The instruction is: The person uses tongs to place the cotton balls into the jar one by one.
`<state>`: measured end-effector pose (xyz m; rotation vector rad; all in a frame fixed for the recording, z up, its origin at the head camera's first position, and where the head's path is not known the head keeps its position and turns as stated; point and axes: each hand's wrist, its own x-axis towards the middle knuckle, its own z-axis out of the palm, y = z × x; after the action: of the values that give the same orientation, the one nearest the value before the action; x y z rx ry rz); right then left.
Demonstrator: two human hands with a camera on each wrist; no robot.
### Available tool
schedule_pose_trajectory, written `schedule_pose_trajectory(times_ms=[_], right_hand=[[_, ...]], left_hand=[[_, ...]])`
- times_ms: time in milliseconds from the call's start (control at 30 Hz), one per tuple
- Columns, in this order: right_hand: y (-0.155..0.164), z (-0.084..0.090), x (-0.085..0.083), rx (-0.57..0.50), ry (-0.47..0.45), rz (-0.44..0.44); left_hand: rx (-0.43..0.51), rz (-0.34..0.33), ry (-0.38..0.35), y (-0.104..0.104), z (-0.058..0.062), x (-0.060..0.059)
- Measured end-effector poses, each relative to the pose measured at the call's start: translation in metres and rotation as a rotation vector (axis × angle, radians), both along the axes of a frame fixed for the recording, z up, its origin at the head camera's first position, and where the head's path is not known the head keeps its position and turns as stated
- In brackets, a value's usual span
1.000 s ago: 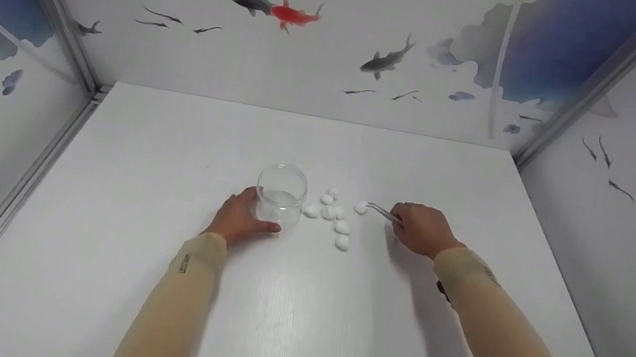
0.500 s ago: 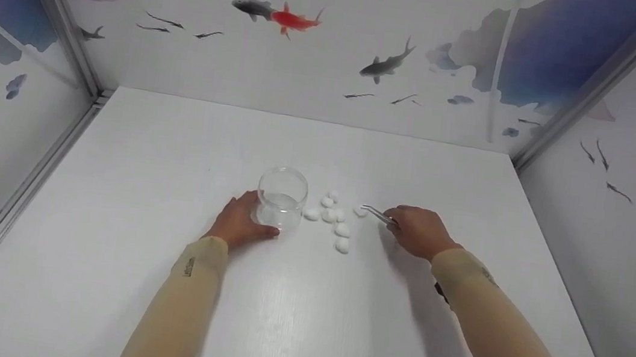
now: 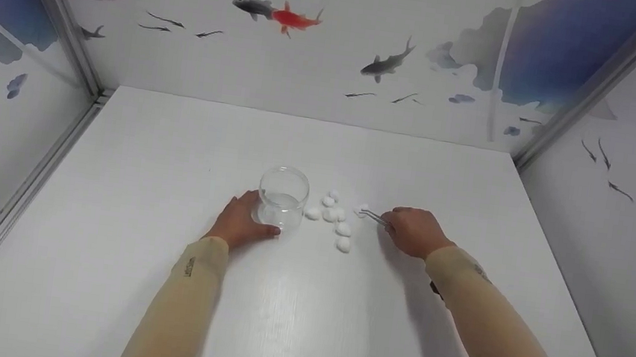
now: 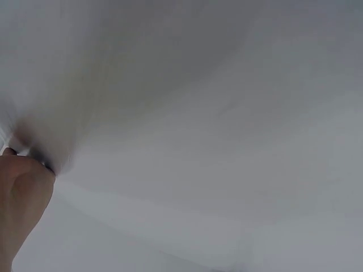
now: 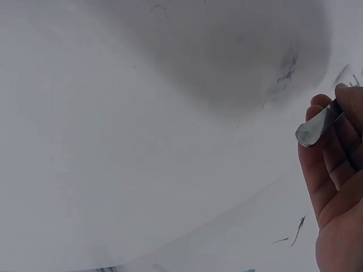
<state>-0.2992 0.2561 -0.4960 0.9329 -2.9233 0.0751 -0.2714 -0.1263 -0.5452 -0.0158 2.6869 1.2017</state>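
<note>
Left hand: the left hand [image 3: 239, 223] rests on the table, fingers curled round the base of a clear glass jar [image 3: 282, 196], steadying it upright.
Right hand: the right hand [image 3: 413, 231] pinches a pair of metal tweezers [image 3: 374, 216], fingers closed on the handle; the tips touch or sit just beside one white cotton ball [image 3: 361, 210], and I cannot tell whether they grip it.
Cotton balls: a loose cluster of white balls [image 3: 333, 214] lies on the table between the jar and the tweezers.
Progress: the jar looks empty and every ball lies outside it, so the moving seems barely begun.
Surface: a plain white table [image 3: 176, 143].
Room: white walls [image 3: 340, 48] painted with fish, petals and blue washes, with metal corner posts.
Wrist views: blurred; only skin and pale surface show.
</note>
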Motion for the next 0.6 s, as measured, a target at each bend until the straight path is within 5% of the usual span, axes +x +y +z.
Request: schedule_pose_trajectory(times_ms=[600], right_hand=[[0.0004, -0.0021, -0.003, 0.006, 0.164, 0.013]], left_hand=[[0.011, -0.015, 0.012, -0.0009, -0.0008, -0.0008]])
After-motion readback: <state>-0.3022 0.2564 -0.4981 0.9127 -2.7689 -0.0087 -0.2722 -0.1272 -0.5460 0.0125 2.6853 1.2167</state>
